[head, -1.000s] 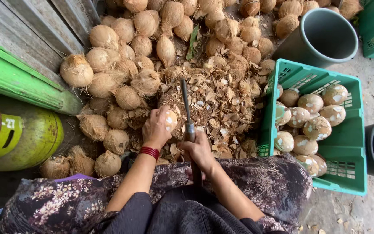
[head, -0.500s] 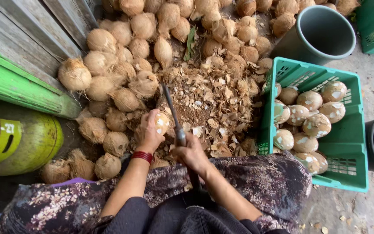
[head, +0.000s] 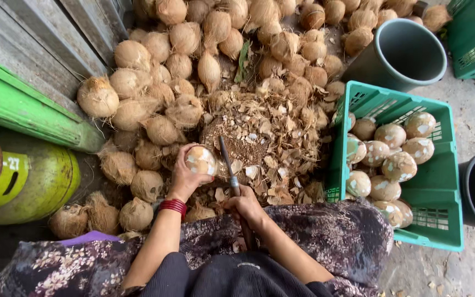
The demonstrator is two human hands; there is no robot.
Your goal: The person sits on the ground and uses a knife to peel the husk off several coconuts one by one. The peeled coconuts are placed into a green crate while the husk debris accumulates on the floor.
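Left hand (head: 185, 177): closed around a part-peeled coconut (head: 200, 160), fingers cupping it from below and the side, pale flesh patches facing up. A red bracelet (head: 173, 205) sits at the wrist.

Right hand (head: 247, 207): fist tight on the handle of a knife (head: 227, 165). The blade runs up and slightly left from the grip, its long axis nearly straight away from the body, tip just right of the coconut and close to touching it.

Key relation: the coconut lies up and left of the right hand, just left of the blade; the left hand is on it, the right hand is a blade's length off.

Under both: a heap of husk chips (head: 265, 137).

Beyond: a pile of unpeeled coconuts (head: 166, 82) along the wall. To the right, a green crate (head: 441, 220) with peeled nuts; a grey bucket (head: 402, 52) behind it. To the left, a green gas cylinder (head: 34, 181).

Change from half a second ago: the blade has swung from a left-leaning tilt to a steeper line, and the coconut is turned so more pale flesh shows.
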